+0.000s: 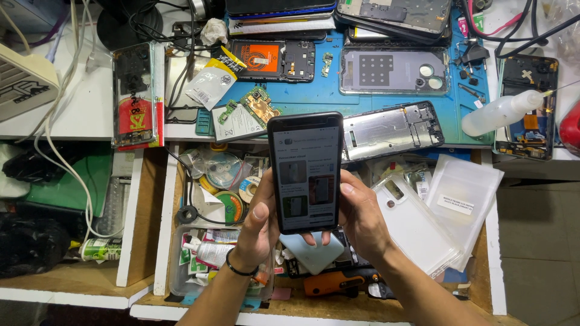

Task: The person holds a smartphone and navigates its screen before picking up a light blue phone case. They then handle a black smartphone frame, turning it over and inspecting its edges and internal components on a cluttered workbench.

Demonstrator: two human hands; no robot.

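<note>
Head view, hands: left hand (257,232) + right hand (362,220), fingers clamped on sides of lit phone (306,172).
Phone place: held upright over open drawer (172,199), just below blue mat (386,99).
Risk: edge-only grip; a slip likely drops phone into drawer clutter, prob. scratching screen.
Count: 1 held phone, 2 hands, 1 squeeze bottle (501,113) right of mat.

Lit smartphone screen (306,172); white-yellow packet (212,81) on bench.

Bright, even overhead light; soft shadows in drawer (181,284); sharp focus; mild edge distortion; glare minimal.
</note>
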